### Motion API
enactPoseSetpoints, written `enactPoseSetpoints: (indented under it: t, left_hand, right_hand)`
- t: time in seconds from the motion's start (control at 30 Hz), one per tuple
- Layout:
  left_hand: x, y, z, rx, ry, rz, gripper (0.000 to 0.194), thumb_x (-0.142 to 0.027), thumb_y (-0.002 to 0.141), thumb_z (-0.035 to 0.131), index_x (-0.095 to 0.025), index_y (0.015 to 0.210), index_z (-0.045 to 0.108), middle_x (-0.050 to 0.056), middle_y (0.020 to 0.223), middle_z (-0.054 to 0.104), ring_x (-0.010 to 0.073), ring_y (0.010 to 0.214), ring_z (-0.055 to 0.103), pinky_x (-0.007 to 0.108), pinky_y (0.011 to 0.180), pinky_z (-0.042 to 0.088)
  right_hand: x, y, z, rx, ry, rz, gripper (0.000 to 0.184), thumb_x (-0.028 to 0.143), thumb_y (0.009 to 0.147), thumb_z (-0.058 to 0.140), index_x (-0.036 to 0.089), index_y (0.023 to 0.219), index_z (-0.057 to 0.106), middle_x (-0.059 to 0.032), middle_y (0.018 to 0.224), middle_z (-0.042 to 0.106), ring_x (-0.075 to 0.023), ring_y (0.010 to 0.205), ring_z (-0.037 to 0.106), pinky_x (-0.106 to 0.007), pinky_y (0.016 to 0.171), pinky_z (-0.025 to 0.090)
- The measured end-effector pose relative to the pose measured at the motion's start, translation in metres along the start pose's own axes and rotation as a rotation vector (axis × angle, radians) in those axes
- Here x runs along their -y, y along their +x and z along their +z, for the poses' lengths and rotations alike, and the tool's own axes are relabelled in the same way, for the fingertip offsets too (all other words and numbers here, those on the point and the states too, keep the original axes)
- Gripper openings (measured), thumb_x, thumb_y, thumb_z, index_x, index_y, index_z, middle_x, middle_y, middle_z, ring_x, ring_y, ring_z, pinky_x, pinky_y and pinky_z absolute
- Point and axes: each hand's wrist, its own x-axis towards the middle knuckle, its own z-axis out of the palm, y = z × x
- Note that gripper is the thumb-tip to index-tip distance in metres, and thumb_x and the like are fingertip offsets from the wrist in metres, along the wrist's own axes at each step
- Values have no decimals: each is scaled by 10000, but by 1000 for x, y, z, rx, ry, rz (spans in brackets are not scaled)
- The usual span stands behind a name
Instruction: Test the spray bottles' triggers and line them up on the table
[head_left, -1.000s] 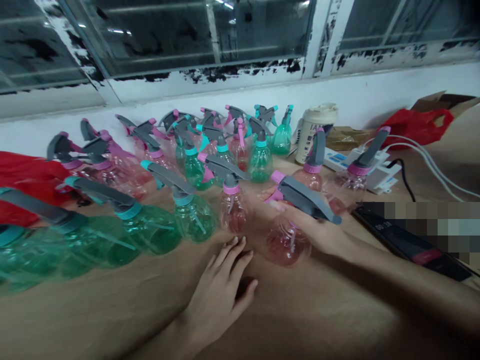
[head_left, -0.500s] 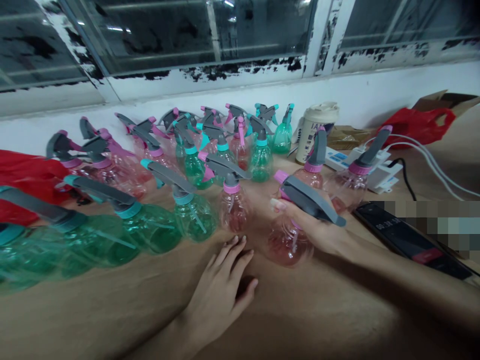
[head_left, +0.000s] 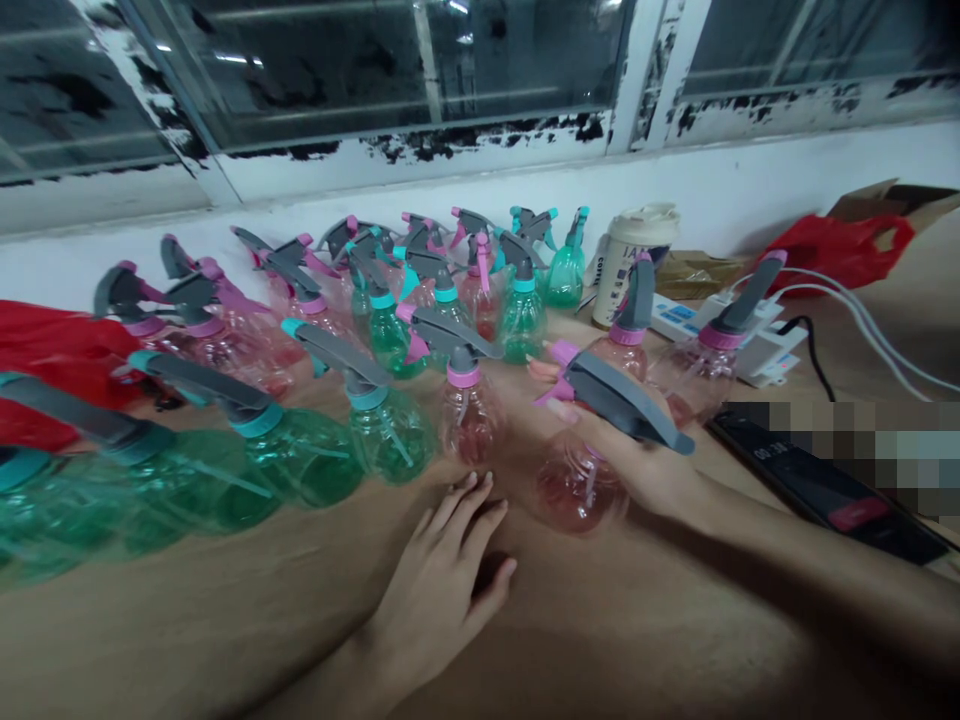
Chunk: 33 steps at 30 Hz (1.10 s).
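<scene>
Bare left hand point(head_left: 439, 585), bare right hand point(head_left: 645, 455), slender fingers point(head_left: 452, 512), smooth rounded nails point(head_left: 471, 480), slim bare forearms point(head_left: 810, 560)

Reads "IA" in large dark letters high on the cup point(head_left: 634, 265), followed by a likely "M", with smaller marks beneath, too blurred to make out. Says "COFFEE" sideways along the left edge of the same cup. Shows "00:3" on the phone point(head_left: 817, 483), then further digits too blurred to read. Bears blue labels on the power strip point(head_left: 763, 358), printed too small to tell.
</scene>
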Motion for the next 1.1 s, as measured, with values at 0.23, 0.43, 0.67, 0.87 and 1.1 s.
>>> enactPoseSetpoints:
  t: [0.23, 0.43, 0.67, 0.87, 1.1]
  left_hand:
    - [0, 0, 1, 6, 23, 13, 392, -304, 897, 530, -162, 1261, 496, 124, 1397, 468, 291, 1299, 414, 484, 995, 440]
    - [0, 0, 1, 17, 24, 14, 397, -288, 895, 534, -150, 1265, 491, 133, 1404, 456, 298, 1297, 412, 497, 986, 446]
    - [0, 0, 1, 24, 1, 3, 406, -294, 900, 528, -141, 1273, 476, 131, 1405, 458, 291, 1312, 394, 493, 1005, 431]
    - [1, 0, 2, 25, 0, 3, 407, -294, 900, 528, -141, 1273, 472, 132, 1410, 452, 291, 1313, 393, 490, 1008, 427]
    - [1, -1, 3, 24, 16, 7, 413, -312, 900, 533, -143, 1271, 471, 133, 1410, 451, 294, 1315, 389, 489, 1002, 433]
  right_hand:
    - [-2, -1, 1, -6, 12, -33, 157, 371, 820, 637, 269, 936, 665, -8, 888, 716, -213, 829, 674, -378, 771, 533]
    - [3, 1, 0, 6, -31, -34, 166, 394, 825, 627, 260, 920, 653, -6, 869, 712, -200, 812, 670, -360, 748, 533]
    - [5, 3, 0, 11, -70, -1, 153, 408, 835, 601, 259, 855, 631, -5, 803, 665, -197, 725, 629, -351, 670, 525]
    - [5, 2, 1, 6, -84, -1, 176, 420, 818, 620, 248, 803, 590, 14, 716, 595, -162, 637, 567, -305, 603, 495]
    - [5, 3, 1, 4, -89, -15, 245, 464, 808, 613, 239, 731, 554, 28, 665, 553, -147, 599, 545, -291, 579, 474]
